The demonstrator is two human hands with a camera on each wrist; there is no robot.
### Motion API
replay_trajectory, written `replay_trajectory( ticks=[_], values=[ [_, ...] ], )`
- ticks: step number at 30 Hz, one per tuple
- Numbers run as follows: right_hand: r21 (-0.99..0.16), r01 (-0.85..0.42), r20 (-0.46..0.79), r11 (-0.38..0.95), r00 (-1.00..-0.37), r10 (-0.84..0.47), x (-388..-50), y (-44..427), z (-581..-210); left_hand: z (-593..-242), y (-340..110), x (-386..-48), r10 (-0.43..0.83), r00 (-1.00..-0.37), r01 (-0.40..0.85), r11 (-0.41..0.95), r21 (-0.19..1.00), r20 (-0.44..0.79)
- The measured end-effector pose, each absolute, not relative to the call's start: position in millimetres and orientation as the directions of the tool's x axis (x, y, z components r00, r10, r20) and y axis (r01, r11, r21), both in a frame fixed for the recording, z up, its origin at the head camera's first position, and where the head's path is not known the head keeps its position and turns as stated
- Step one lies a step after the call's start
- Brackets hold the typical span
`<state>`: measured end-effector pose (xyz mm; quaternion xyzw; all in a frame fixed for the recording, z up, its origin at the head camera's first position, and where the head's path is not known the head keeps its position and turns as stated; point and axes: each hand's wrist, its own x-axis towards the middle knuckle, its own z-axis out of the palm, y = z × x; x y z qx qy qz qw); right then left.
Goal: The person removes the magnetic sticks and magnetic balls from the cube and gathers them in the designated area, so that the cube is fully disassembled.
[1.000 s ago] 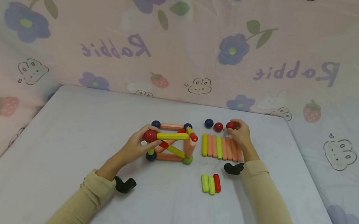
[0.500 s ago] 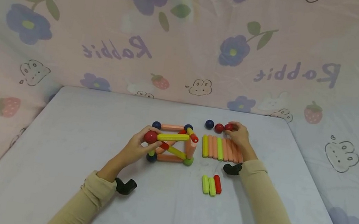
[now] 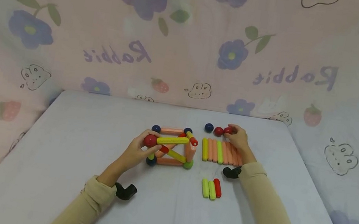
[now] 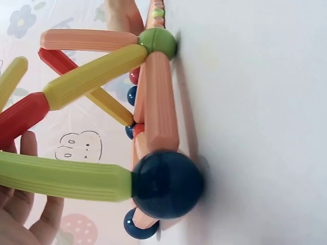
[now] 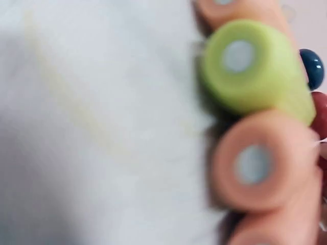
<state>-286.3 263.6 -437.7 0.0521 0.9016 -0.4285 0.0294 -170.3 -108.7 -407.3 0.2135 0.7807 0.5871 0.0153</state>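
My left hand (image 3: 133,152) holds a red ball (image 3: 150,141) at the upper left corner of a magnetic stick-and-ball frame. A yellow stick (image 3: 172,140) extends rightward from that ball. Dark blue balls (image 4: 167,184) and a green ball (image 4: 157,43) sit at the frame's lower corners, joined by peach sticks (image 4: 161,102). Over at the back right, my right hand (image 3: 239,139) pinches another red ball (image 3: 227,130) on the table. Right beside it lies a second red ball (image 3: 219,131), then a dark blue ball (image 3: 209,128).
A row of peach, yellow and green sticks (image 3: 218,151) lies just in front of the loose balls. Nearer the front are two short green sticks (image 3: 205,188) and a short red stick (image 3: 217,188). A patterned cloth (image 3: 183,59) hangs behind the white table (image 3: 58,141).
The right hand has slid its red ball a little left, up close to the other red ball. My left hand keeps its hold, and the head view has tilted slightly up.
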Motion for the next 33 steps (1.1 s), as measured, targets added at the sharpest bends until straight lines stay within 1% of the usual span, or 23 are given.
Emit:
replay_trajectory(
  ticks=[3,8,12,17,20,23,25,29,33],
  values=[
    [-0.789,0.137,-0.126,0.599,-0.990,0.060,-281.5,263.7,-440.0,-409.4,-108.8,-165.7,0.350,-0.912,0.303,0.230,0.925,0.212],
    [-0.808,0.126,-0.099,0.575,-0.992,0.077,-277.0,263.2,-438.8,-408.5,-107.7,-164.4,0.342,-0.916,0.301,0.234,0.924,0.212],
    [-0.800,0.155,-0.090,0.580,-0.986,0.138,-270.4,261.0,-435.0,-409.4,-106.4,-164.7,0.363,-0.911,0.292,0.237,0.927,0.195],
    [-0.826,0.176,-0.073,0.535,-0.976,0.207,-256.9,247.0,-425.9,-411.3,-107.7,-164.0,0.377,-0.906,0.296,0.238,0.925,0.193],
    [-0.839,0.133,-0.033,0.527,-0.980,0.195,-246.9,234.4,-417.0,-410.9,-109.4,-164.6,0.387,-0.901,0.302,0.233,0.924,0.197],
    [-0.836,0.071,0.018,0.545,-0.988,0.156,-236.2,221.5,-408.1,-409.6,-112.0,-166.4,0.409,-0.890,0.310,0.217,0.926,0.202],
    [-0.838,0.026,0.048,0.545,-0.991,0.122,-228.3,213.0,-402.7,-408.5,-113.8,-168.3,0.427,-0.880,0.317,0.204,0.926,0.207],
    [-0.828,-0.110,0.149,0.549,-0.988,0.027,-212.7,197.9,-394.5,-403.5,-117.4,-171.6,0.461,-0.864,0.325,0.201,0.924,0.204],
    [-0.818,-0.220,0.219,0.531,-0.973,-0.065,-198.4,183.1,-383.0,-400.3,-120.0,-173.7,0.458,-0.862,0.334,0.194,0.923,0.216]
  ],
)
